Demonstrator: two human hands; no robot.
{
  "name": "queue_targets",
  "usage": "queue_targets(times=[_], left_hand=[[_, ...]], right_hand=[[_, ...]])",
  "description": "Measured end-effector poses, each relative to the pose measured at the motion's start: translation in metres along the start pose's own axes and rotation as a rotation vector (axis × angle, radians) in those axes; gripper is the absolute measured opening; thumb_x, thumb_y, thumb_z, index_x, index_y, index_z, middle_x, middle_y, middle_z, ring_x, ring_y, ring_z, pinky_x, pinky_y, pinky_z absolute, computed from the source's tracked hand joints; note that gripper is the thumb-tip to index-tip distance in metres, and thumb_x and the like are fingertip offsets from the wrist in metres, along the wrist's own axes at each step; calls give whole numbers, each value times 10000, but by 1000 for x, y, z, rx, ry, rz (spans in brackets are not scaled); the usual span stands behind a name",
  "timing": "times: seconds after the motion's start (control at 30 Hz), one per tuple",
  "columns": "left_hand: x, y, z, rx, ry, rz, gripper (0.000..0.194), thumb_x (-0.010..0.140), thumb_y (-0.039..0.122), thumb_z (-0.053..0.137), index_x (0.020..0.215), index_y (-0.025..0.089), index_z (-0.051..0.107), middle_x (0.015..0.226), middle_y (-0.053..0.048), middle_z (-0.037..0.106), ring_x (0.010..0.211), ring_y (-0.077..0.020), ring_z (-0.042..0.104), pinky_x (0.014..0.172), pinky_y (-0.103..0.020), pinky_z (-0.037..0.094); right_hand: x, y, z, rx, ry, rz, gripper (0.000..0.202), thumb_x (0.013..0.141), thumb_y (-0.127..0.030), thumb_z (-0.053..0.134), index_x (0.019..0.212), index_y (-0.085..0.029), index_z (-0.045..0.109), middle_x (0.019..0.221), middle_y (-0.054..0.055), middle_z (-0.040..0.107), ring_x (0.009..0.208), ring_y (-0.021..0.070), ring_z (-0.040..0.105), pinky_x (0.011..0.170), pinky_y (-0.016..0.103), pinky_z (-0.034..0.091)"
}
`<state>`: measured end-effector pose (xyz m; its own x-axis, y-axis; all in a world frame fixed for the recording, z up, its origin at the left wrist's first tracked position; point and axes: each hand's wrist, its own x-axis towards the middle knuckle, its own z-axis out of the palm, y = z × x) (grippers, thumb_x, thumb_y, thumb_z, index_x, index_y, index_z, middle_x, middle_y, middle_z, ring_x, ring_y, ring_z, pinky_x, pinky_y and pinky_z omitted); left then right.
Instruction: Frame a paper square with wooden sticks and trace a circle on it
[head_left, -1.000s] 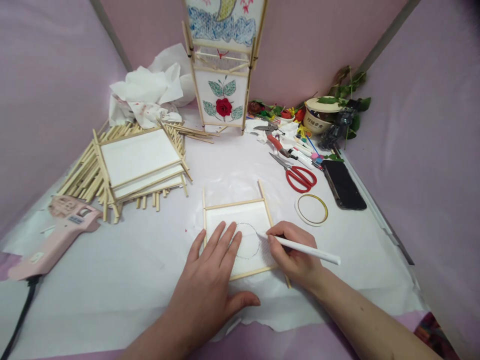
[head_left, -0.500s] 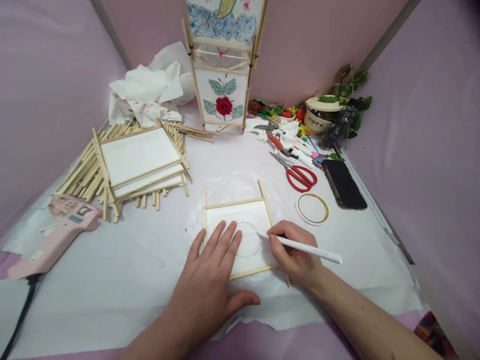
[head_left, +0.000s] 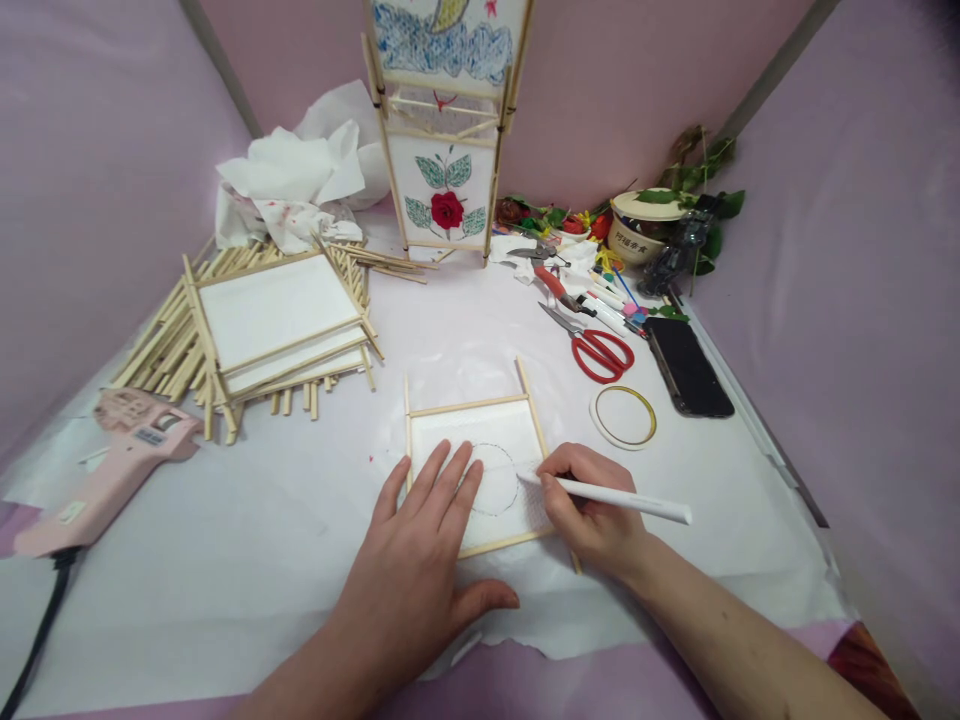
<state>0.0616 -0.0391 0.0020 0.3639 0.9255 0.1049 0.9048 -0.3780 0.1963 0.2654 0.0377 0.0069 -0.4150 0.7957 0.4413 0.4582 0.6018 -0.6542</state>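
A wooden stick frame with a white paper panel (head_left: 472, 417) lies flat in front of me. On the paper is a thin dark circle outline (head_left: 496, 515), its left part covered by my fingers. My left hand (head_left: 420, 530) rests flat with fingers spread over the panel's left side, holding nothing. Pinched in my right hand (head_left: 592, 505) is a white pen (head_left: 630, 498). The pen's tip meets the paper at the right edge of the circle, or sits just above it; I cannot tell which.
Left are stacked paper panels (head_left: 277, 305) on wooden sticks (head_left: 165, 340) and a pink glue gun (head_left: 112, 475). A decorated lantern (head_left: 446, 165) stands behind. Rightward lie red-handled scissors (head_left: 600, 355), a tape roll (head_left: 600, 425), a phone (head_left: 686, 365), pliers (head_left: 555, 285) and a lidded pot (head_left: 634, 240).
The pen tip has shifted slightly down along the right side of the circle, and my right hand has moved a little with it. My left hand stays in place.
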Motion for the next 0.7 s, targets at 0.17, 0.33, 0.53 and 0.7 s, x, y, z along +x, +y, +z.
queue_targets(times=[0.17,0.33,0.53,0.7], left_hand=[[0,0,0,-4,-3,-1,992,754,785,519,1475,138,310,1538,-161,310,1410,-370,269,1118,-580,227],[0,0,0,0,-5,-4,992,757,789,509,1472,130,311,1543,-151,303,1416,-363,259,1117,-577,222],[0,0,0,1,0,-3,996,756,793,502,1470,125,313,1542,-150,305,1416,-360,258,1118,-568,216],[0,0,0,9,-9,-6,995,758,800,487,1471,129,311,1550,-142,289,1423,-353,245,1120,-564,209]], right_hand=[[0,1,0,6,3,2,122,846,-154,501,745,-197,554,605,-7,554,552,128,490,548,270,390],[-1,1,0,15,-5,-11,132,838,-140,505,724,-198,537,598,-8,541,551,127,485,549,271,384],[-2,0,0,23,-1,-12,107,825,-128,516,744,-193,545,616,-5,551,563,127,492,555,271,383],[-1,-1,-2,70,-15,-7,129,817,-131,519,704,-194,531,586,-17,522,538,120,472,540,268,376]])
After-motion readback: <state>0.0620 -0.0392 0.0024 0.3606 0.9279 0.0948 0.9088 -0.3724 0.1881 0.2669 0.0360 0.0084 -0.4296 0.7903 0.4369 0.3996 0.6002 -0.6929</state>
